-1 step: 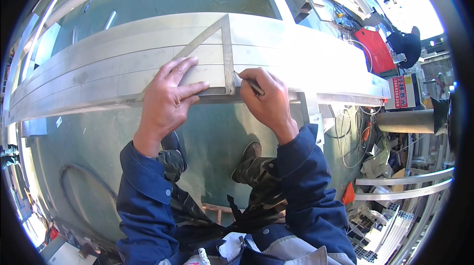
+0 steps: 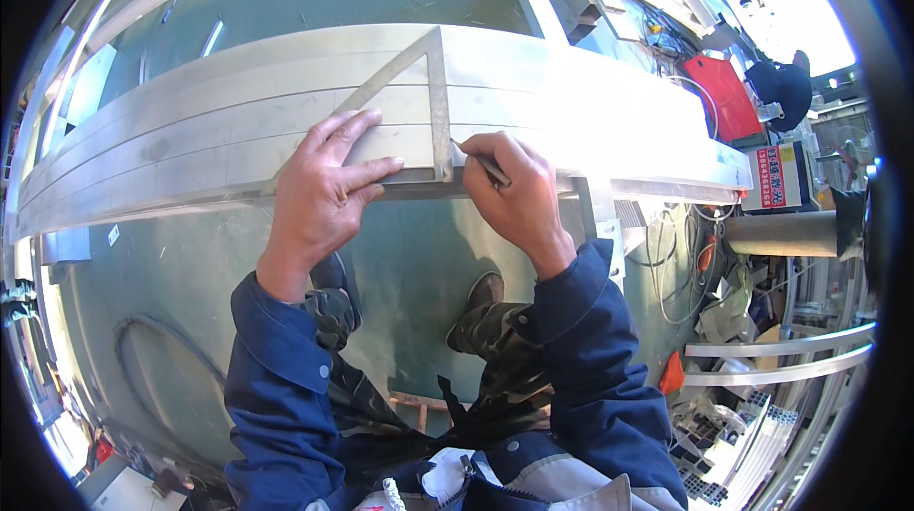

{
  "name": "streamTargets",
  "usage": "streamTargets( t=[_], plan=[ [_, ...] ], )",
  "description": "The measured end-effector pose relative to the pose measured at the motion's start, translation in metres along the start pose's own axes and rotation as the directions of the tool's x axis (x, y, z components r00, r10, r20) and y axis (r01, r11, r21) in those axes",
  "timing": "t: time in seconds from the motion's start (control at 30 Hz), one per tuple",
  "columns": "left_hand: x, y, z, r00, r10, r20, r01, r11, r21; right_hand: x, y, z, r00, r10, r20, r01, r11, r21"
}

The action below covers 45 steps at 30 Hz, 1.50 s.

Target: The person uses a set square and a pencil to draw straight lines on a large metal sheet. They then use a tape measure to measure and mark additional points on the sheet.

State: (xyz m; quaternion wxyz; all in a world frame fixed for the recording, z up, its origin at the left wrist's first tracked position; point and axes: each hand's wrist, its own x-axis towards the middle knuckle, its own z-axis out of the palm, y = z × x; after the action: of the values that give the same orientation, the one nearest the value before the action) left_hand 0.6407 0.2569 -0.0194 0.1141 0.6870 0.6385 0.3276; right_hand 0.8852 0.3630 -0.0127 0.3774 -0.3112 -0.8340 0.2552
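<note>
Barely a flicker since the last frame: everything keeps its place. Several long bars (image 2: 238,120) cross the view, glare bleaching their right half. One triangular square (image 2: 440,101) lies flat on them, partly covered by the left hand (image 2: 333,173), palm down, fingers loosely spread. The right hand (image 2: 514,182), curled, pinches one slim pen (image 2: 494,170), its tip just beside the square's edge. Off right: two curved strips (image 2: 781,347), one red case (image 2: 722,98).

Triangle (image 2: 439,101) flat on bars (image 2: 238,120), slanted stick (image 2: 494,170)
</note>
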Motion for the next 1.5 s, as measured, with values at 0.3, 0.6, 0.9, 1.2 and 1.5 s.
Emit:
streamTargets(
  t=[0.3, 0.6, 0.9, 1.2, 1.5],
  plan=[
    [-0.001, 0.0, 0.0, 1.0, 0.001, 0.001, -0.001, 1.0, 0.0, -0.028, -0.01, -0.017, 0.994, 0.002, 0.106, -0.009, 0.998, 0.064],
    [0.0, -0.004, 0.005, 0.995, 0.099, -0.029, -0.099, 0.995, 0.012, -0.033, 0.016, -0.056, 0.957, 0.127, -0.262, -0.14, 0.989, -0.035],
    [0.025, 0.031, 0.041, 0.975, 0.219, 0.018, -0.22, 0.972, 0.077, -0.042, 0.042, -0.082, 0.993, 0.068, -0.092, -0.094, 0.945, -0.313],
    [0.045, 0.054, 0.059, 0.959, 0.277, 0.063, -0.281, 0.957, 0.071, -0.045, 0.043, -0.087, 0.995, 0.083, -0.047, -0.093, 0.956, -0.277],
    [0.05, 0.064, 0.063, 0.959, 0.272, 0.083, -0.279, 0.957, 0.078, -0.048, 0.054, -0.088, 0.992, 0.105, -0.071, -0.12, 0.961, -0.248]
  ],
)
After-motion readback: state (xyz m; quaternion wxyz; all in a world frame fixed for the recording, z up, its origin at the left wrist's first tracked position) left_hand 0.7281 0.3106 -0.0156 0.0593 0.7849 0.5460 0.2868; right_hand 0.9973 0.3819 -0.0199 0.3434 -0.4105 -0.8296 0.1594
